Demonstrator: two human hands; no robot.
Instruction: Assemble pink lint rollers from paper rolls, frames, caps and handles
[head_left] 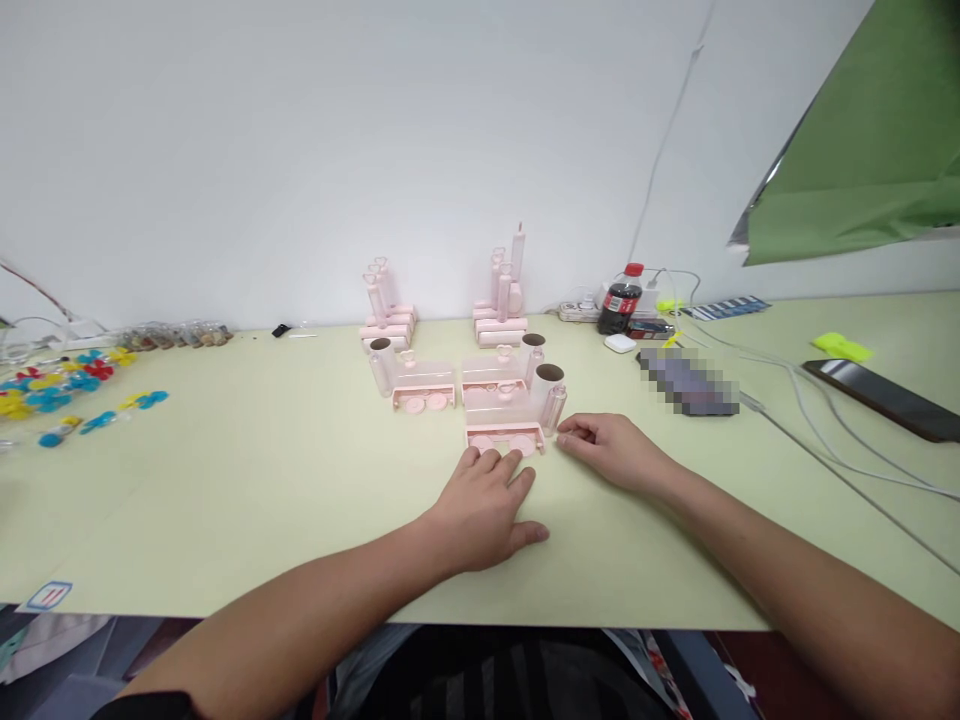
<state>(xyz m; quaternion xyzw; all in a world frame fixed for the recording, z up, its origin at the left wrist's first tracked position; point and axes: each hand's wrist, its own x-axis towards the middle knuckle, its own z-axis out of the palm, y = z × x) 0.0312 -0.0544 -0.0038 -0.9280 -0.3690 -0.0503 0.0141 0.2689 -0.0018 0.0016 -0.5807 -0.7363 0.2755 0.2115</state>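
Below the nearest pink case [504, 440] my left hand [487, 508] lies palm down, its fingers spread and the fingertips at the case's front edge. That case has a raised clear lid and two round discs inside. My right hand [609, 450] rests on the table to the right, fingers curled in toward the thumb, with nothing visible in them. Just left of its fingertips stands a small clear pink tube [553, 410], beside an upright open-topped cylinder [548, 376]. Two similar pink cases, one on the left [424, 398] and one behind [495, 385], stand with their lids up.
Pink box stacks with upright tubes stand at the back left [388, 325] and back right [501, 325]. A cola bottle [622, 300], a white case [620, 343], a blurred-out flat object [686, 380], cables and a phone [885, 400] lie right. Colourful plastic pieces [56, 390] are far left.
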